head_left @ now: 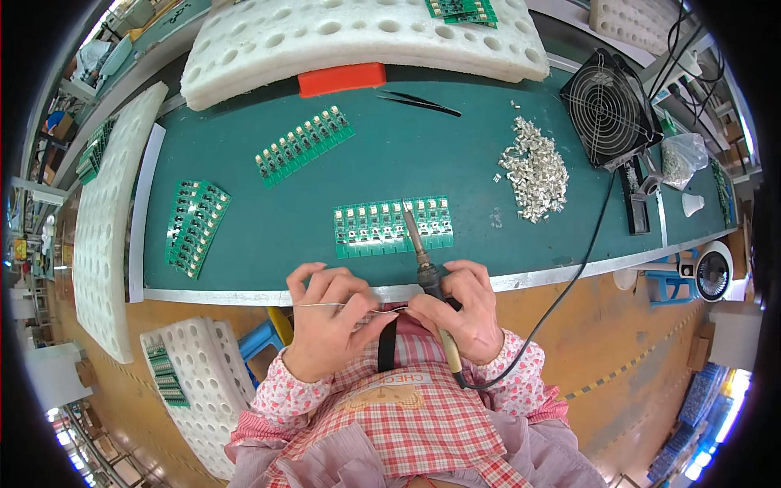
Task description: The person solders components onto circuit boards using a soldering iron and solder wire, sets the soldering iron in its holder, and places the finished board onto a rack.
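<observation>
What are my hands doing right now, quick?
Left hand: closed, holding a thin silvery wire.
Right hand: closed around a soldering iron; whether it also grips the wire can't be told.

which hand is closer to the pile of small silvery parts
Right. The right hand is below the pile in the view and slightly left of it; the left hand is also below it but much farther left.

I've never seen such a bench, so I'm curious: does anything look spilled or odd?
Perhaps the heap of small whitish parts: it looks spilled, lying loose and uncontained on the green bench top, with a few strays beside it.
</observation>
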`<action>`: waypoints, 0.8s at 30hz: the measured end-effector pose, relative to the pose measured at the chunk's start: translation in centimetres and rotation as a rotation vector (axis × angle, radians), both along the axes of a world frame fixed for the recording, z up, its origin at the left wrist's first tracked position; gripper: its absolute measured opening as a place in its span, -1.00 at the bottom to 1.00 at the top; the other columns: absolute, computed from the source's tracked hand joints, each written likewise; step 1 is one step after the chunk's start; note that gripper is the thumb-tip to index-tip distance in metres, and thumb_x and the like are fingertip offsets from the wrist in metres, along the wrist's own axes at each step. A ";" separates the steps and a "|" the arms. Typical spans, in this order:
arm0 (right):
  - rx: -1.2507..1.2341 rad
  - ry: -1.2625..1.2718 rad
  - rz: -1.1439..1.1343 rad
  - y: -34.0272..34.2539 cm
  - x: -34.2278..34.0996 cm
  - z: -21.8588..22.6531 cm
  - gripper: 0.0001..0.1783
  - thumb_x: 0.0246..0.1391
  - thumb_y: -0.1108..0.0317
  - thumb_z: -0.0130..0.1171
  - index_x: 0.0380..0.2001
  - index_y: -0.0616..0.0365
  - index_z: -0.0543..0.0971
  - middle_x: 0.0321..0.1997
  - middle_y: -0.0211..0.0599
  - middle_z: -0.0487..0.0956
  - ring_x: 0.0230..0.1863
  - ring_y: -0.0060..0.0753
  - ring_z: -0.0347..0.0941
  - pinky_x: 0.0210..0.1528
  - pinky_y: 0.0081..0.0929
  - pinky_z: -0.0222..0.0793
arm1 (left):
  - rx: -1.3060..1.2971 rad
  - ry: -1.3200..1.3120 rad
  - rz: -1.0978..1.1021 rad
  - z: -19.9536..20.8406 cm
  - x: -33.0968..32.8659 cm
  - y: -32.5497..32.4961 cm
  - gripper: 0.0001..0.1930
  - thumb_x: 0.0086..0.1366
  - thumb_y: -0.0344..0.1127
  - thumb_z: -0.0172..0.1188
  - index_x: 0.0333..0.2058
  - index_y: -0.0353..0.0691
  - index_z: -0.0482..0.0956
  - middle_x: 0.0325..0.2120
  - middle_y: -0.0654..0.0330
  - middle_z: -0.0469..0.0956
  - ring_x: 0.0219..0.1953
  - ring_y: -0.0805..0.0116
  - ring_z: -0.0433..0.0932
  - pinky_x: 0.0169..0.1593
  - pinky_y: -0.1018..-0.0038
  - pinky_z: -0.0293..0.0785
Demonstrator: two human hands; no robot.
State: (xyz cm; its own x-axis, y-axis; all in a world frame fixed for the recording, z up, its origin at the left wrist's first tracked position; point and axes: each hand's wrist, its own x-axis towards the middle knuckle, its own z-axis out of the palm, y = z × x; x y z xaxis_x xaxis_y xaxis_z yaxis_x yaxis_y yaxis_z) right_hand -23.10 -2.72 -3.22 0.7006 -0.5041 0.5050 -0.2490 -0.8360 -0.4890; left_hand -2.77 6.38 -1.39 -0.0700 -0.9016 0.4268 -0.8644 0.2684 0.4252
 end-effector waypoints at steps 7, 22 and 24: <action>0.194 -0.512 -0.070 0.4 0.3 -0.8 -0.90 -0.04 0.46 0.23 -0.39 0.17 0.54 -0.64 -0.36 0.55 -0.64 -0.42 0.47 -0.12 -0.16 0.53 | 0.043 0.190 0.125 -0.6 1.5 -0.4 -0.81 0.04 -0.47 0.34 -0.52 -0.16 0.44 -0.44 0.22 0.52 -0.30 0.23 0.50 0.04 0.17 0.23; 0.121 -0.471 -0.043 -0.4 2.2 -1.8 -0.88 -0.07 0.52 0.23 -0.41 0.17 0.51 -0.67 -0.45 0.50 -0.69 -0.45 0.42 -0.16 -0.22 0.56 | 0.009 0.163 0.183 -1.5 0.9 -2.8 -0.78 0.00 -0.53 0.34 -0.61 -0.21 0.42 -0.40 0.22 0.52 -0.31 0.19 0.43 -0.11 0.31 0.27; 0.118 -0.451 -0.036 -0.4 2.3 -1.8 -0.88 -0.08 0.52 0.23 -0.42 0.16 0.51 -0.67 -0.46 0.49 -0.69 -0.45 0.41 -0.16 -0.23 0.56 | 0.007 0.139 0.196 -1.5 0.8 -2.9 -0.78 -0.01 -0.53 0.35 -0.61 -0.21 0.42 -0.40 0.23 0.51 -0.32 0.18 0.43 -0.13 0.30 0.28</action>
State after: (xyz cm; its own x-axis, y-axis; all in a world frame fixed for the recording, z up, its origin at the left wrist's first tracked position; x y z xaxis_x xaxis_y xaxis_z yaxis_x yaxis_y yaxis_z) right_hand -20.83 -3.08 -5.04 0.4057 -0.5962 0.6928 -0.0174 -0.7629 -0.6463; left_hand -2.00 3.46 -2.89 0.1655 -0.8953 0.4137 -0.8327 0.0979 0.5450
